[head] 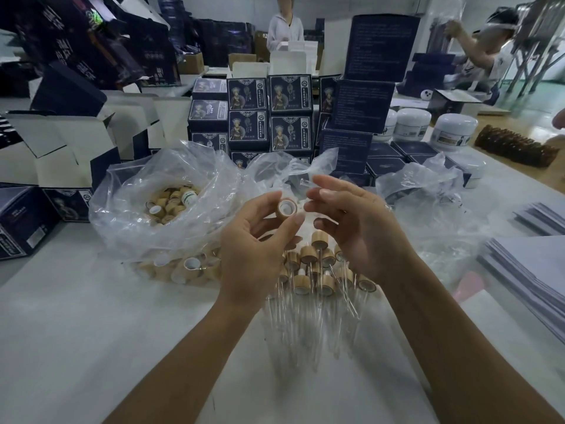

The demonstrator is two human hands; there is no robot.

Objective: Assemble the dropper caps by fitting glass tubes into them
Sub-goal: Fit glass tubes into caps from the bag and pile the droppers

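Observation:
My left hand (256,243) pinches a bamboo-coloured dropper cap (286,208) between thumb and fingertips, its white opening facing me. Just to its right, my right hand (357,221) holds a clear glass tube (302,181), whose tip sticks out above the fingers, a short gap from the cap. On the table below my hands lies a pile of assembled caps with glass tubes (318,270). A clear plastic bag of loose caps (171,203) sits to the left.
Stacked dark blue printed boxes (269,111) stand behind the bags, with open white cartons (61,148) at left. White jars (452,130) and stacks of paper sheets (526,270) are at right. Two people work at the far side.

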